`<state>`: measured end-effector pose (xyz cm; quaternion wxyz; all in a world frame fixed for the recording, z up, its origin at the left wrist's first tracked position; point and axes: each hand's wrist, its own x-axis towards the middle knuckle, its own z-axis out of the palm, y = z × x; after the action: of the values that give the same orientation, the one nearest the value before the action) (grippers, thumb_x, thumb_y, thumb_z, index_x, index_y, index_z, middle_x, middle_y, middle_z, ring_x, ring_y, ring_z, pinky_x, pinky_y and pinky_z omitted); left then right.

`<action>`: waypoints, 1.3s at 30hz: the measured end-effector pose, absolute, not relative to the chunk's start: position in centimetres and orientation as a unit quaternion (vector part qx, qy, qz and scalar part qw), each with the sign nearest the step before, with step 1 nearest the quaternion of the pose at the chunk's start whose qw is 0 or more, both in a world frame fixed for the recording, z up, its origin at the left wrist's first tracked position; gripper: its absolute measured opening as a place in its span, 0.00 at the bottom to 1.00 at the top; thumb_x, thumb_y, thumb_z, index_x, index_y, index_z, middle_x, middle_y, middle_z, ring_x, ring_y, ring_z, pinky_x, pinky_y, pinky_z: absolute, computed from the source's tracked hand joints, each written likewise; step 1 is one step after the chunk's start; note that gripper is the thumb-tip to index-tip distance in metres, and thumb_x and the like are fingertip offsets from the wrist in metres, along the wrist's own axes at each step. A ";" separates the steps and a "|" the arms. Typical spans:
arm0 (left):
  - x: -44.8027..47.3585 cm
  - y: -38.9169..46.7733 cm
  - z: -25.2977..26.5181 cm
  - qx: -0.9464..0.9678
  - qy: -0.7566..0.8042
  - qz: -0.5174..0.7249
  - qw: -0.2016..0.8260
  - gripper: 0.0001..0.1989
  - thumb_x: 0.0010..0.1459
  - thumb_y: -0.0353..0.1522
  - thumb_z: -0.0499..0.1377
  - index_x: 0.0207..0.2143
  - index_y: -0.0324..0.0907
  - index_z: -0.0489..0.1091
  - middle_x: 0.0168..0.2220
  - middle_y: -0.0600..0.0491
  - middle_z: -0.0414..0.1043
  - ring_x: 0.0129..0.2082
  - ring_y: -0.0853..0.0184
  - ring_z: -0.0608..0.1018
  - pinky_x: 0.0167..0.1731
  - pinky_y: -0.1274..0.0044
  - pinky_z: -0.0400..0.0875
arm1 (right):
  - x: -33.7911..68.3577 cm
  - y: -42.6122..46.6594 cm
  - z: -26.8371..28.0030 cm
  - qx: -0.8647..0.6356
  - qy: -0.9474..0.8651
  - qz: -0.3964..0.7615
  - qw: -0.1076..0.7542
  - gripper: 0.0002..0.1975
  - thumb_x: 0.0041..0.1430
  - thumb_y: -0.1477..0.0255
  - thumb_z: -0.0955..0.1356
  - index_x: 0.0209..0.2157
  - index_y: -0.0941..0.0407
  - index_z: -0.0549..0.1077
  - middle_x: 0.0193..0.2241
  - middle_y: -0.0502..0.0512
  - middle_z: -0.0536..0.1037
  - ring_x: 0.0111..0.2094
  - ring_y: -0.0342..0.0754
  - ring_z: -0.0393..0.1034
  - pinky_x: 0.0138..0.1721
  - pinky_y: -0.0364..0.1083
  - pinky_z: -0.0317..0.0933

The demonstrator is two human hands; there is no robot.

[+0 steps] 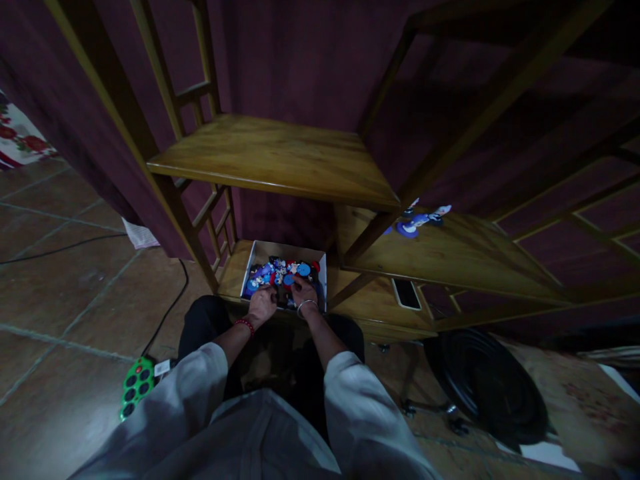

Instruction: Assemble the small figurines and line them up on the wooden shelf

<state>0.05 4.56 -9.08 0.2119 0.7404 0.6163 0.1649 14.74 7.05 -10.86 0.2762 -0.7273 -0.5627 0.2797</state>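
A shallow white cardboard box point(324, 283) sits on the low wooden shelf in front of me. It is filled with small toy figurines point(273, 270), mostly blue, white and red, some with round blue bases. My left hand point(263, 304), a red bead bracelet at its wrist, is at the box's front left part with fingers curled inward. Whatever those fingers hold is hidden. Over the right half of the contents, my right hand point(305, 292), wearing a metal bangle, has its fingers bent together among the figurines. What it grips is too small to make out.
Above the box juts a wooden shelf board point(275, 157). On the shelf to the right stand blue and white figurines point(417, 221), with a phone point(406, 293) lying lower down. A black round stool point(487, 387) is at right; a green power strip point(137, 387) lies on the floor.
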 end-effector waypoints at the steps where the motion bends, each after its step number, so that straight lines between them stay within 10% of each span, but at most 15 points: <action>1: 0.1 4.6 -9.1 0.740 0.617 0.162 0.214 0.13 0.52 0.24 0.50 0.33 0.40 0.73 0.39 0.49 0.73 0.40 0.67 0.74 0.44 0.77 0.66 | 14.8 7.1 -10.9 -0.723 -0.565 0.285 0.278 0.16 0.53 0.75 0.63 0.43 0.49 0.73 0.42 0.48 0.77 0.40 0.43 0.71 0.46 0.43 0.62; 27: 0.1 4.6 -8.7 0.753 0.604 0.147 0.216 0.12 0.50 0.25 0.51 0.32 0.39 0.74 0.37 0.49 0.74 0.40 0.66 0.74 0.45 0.77 0.67 | 14.7 6.7 -11.5 -0.671 -0.665 0.157 0.287 0.16 0.53 0.75 0.63 0.42 0.51 0.75 0.40 0.51 0.76 0.47 0.46 0.63 0.55 0.47 0.50; 39: 0.1 4.2 -8.8 0.755 0.608 0.138 0.202 0.13 0.49 0.23 0.51 0.33 0.39 0.74 0.39 0.49 0.75 0.42 0.67 0.74 0.46 0.79 0.65 | 15.4 5.2 -11.1 -0.727 -0.546 0.211 0.358 0.09 0.51 0.71 0.64 0.33 0.53 0.75 0.34 0.50 0.78 0.34 0.45 0.71 0.41 0.44 0.63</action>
<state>0.11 4.23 -8.76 0.2017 0.7549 0.6085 0.1384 15.36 5.17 -11.12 0.3583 -0.7273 -0.5458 0.2115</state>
